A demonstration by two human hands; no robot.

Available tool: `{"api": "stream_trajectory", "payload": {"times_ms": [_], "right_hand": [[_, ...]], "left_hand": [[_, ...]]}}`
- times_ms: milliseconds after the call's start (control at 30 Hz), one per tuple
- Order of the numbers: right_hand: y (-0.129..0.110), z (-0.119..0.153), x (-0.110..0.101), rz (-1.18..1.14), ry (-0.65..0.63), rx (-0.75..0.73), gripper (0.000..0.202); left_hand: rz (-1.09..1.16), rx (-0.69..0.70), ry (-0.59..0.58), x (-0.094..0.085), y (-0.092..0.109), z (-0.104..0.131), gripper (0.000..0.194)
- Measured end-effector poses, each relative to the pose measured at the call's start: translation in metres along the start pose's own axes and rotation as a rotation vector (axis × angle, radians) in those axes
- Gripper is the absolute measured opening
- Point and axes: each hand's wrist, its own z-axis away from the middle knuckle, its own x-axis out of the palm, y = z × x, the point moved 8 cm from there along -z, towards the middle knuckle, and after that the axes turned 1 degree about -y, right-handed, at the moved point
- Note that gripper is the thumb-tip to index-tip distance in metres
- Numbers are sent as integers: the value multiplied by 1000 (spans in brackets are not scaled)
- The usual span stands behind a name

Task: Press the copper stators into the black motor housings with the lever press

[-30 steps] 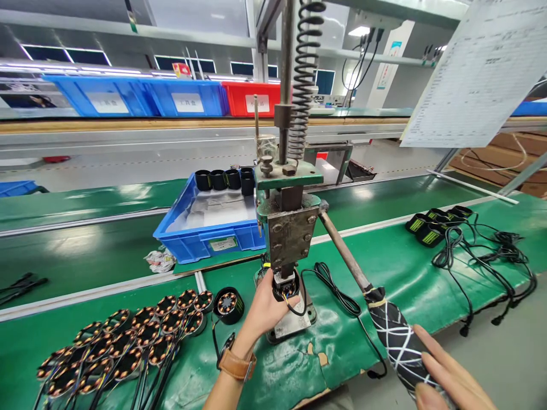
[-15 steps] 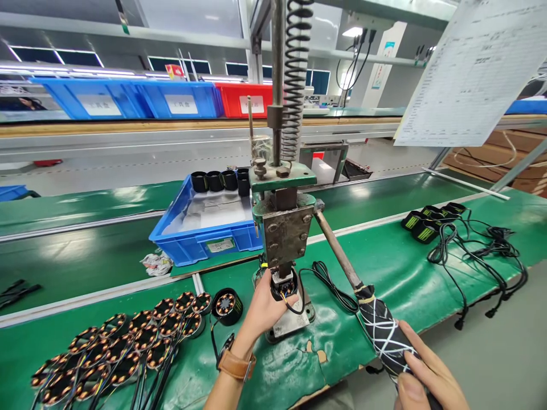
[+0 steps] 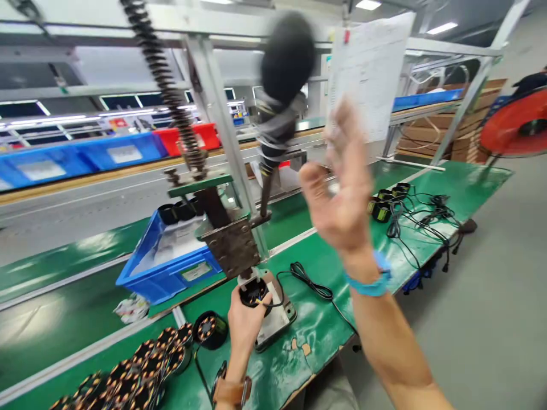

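Clasped by the left hand (image 3: 247, 316), with the thumb over its near rim, a black round housing (image 3: 253, 294) is held above the base plate (image 3: 273, 327), under the press head (image 3: 233, 249). Coloured wires are seen at its mouth, and a black cable (image 3: 317, 289) is laid out beside it on the green bench (image 3: 307, 327). Near the raised, blurred lever handle (image 3: 277, 122), the right hand (image 3: 339, 196) is spread, with nothing held. A pressing step is judged to be in hand; full seating cannot be told. Next, the housing seems to need easing clear of the tool without the wires being snagged. Farther out, copper-wound stators (image 3: 141, 367) are massed to the left, and corded housings (image 3: 382, 212) are grouped to the right.
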Motion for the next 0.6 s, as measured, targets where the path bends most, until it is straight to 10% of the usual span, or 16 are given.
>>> {"api": "stream_trajectory", "payload": {"times_ms": [133, 233, 433, 600], "right_hand": [[116, 89, 104, 113, -259, 178, 58], [200, 192, 135, 162, -295, 303, 43], [322, 307, 59, -104, -101, 787, 70], [362, 322, -24, -422, 143, 1285, 79]], "left_hand": [[-158, -13, 127, 1, -9, 32, 72], [-243, -15, 170, 23, -14, 50, 72], [30, 108, -171, 162, 21, 23, 68], [179, 190, -257, 304, 94, -12, 58]]}}
